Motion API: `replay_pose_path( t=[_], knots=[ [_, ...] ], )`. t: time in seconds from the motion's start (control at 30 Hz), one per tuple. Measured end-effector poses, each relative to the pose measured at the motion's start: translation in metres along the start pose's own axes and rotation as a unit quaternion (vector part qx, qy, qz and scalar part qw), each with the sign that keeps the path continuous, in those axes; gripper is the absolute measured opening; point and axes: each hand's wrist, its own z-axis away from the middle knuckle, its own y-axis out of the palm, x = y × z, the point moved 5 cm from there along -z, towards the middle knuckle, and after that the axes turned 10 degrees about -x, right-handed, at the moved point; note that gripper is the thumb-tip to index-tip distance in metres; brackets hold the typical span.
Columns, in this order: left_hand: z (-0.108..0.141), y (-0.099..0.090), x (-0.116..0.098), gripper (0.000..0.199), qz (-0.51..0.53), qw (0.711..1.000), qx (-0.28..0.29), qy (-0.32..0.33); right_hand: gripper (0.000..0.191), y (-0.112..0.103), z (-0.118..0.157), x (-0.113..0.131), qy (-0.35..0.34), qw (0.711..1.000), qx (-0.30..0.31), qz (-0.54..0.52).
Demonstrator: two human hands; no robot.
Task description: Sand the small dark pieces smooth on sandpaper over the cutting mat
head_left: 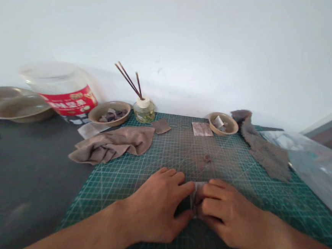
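A small whitish-grey sheet-like piece (198,185) lies between my hands, low over the green cutting mat (107,183). My left hand (161,205) reaches its index fingertip and thumb to the left edge of that piece, with the other fingers bent. From the other side, the curled fingers of my right hand (227,211) pinch the same piece and cover much of it. What it is made of, and whether it is folded, I cannot tell. Just beyond the hands, a small brown clump (207,158) sits on the mat.
Behind are a brown cloth (116,145), a brown square (160,126), a pale stained square (202,129), a bowl of dark scraps (95,116), a smaller bowl (232,127) and a reed diffuser (144,111). A tub (65,92) stands left; a grey cloth strip (266,155) and plastic bag (318,166) lie right.
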Motion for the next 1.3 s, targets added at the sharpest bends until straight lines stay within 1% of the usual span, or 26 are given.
replay_pose_path(
  t=[0.1,0.17,0.23,0.3,0.4,0.47,0.53,0.6,0.7,0.77,0.83,0.9,1.0,1.07,1.13,1.17,1.23,1.3],
  knots=[
    [0.0001,0.0003,0.0001,0.023,-0.003,1.000,0.003,-0.001,0.012,-0.0044,-0.0031,-0.0074,0.042,0.999,-0.029,0.011],
    [0.0000,0.0002,0.0003,0.024,-0.003,1.000,0.004,-0.002,0.012,-0.0054,-0.0043,-0.0113,0.058,0.998,-0.021,-0.005],
    [0.0000,-0.0001,0.0003,0.024,0.001,1.000,0.003,-0.001,0.013,-0.0033,-0.0045,-0.0099,0.041,0.999,0.002,-0.017],
    [-0.0001,-0.0003,0.0002,0.024,0.002,1.000,-0.002,0.001,0.014,-0.0024,-0.0048,-0.0075,0.025,1.000,0.003,-0.004],
    [-0.0003,0.0000,0.0003,0.024,0.000,1.000,-0.001,-0.001,0.013,-0.0037,-0.0056,-0.0073,0.043,0.999,-0.012,0.005],
    [-0.0005,0.0004,0.0003,0.023,-0.002,1.000,0.002,-0.003,0.013,-0.0023,-0.0047,-0.0062,0.045,0.999,0.009,-0.008],
    [-0.0008,0.0005,-0.0001,0.022,-0.001,1.000,0.005,-0.002,0.013,-0.0005,-0.0032,-0.0037,0.029,0.999,0.031,-0.011],
    [-0.0011,0.0003,-0.0006,0.022,0.001,1.000,0.005,-0.001,0.013,-0.0014,-0.0027,-0.0034,0.021,0.999,0.029,0.003],
    [-0.0016,-0.0004,-0.0009,0.023,-0.002,1.000,0.003,-0.003,0.013,-0.0059,-0.0039,-0.0075,0.049,0.998,0.013,0.022],
    [-0.0018,-0.0005,-0.0010,0.022,-0.002,1.000,0.003,-0.003,0.015,-0.0058,-0.0041,-0.0073,0.052,0.998,0.030,0.015],
    [-0.0020,-0.0005,-0.0013,0.021,-0.001,1.000,0.003,0.000,0.016,-0.0041,-0.0038,-0.0043,0.031,0.998,0.045,0.004],
    [-0.0021,-0.0005,-0.0013,0.022,-0.001,1.000,0.002,0.001,0.014,-0.0042,-0.0040,-0.0039,0.024,0.999,0.031,0.010],
    [-0.0019,-0.0005,-0.0008,0.023,-0.004,1.000,0.002,-0.003,0.012,-0.0075,-0.0045,-0.0097,0.053,0.998,-0.010,0.032],
    [-0.0016,-0.0001,-0.0005,0.023,-0.005,1.000,0.004,-0.005,0.013,-0.0056,-0.0034,-0.0107,0.055,0.998,-0.002,0.023],
    [-0.0016,0.0004,-0.0006,0.022,-0.003,1.000,0.006,-0.005,0.014,-0.0011,-0.0020,-0.0085,0.040,0.999,0.014,0.008],
    [-0.0017,0.0005,-0.0007,0.022,-0.002,1.000,0.006,-0.004,0.014,0.0003,-0.0018,-0.0074,0.035,0.999,0.011,0.007],
    [-0.0020,0.0006,-0.0008,0.023,0.000,1.000,0.008,-0.005,0.012,-0.0005,-0.0026,-0.0081,0.046,0.999,-0.020,0.017],
    [-0.0020,0.0005,-0.0008,0.023,0.000,1.000,0.011,-0.007,0.013,-0.0035,-0.0036,-0.0107,0.074,0.996,-0.045,0.022]
  ],
)
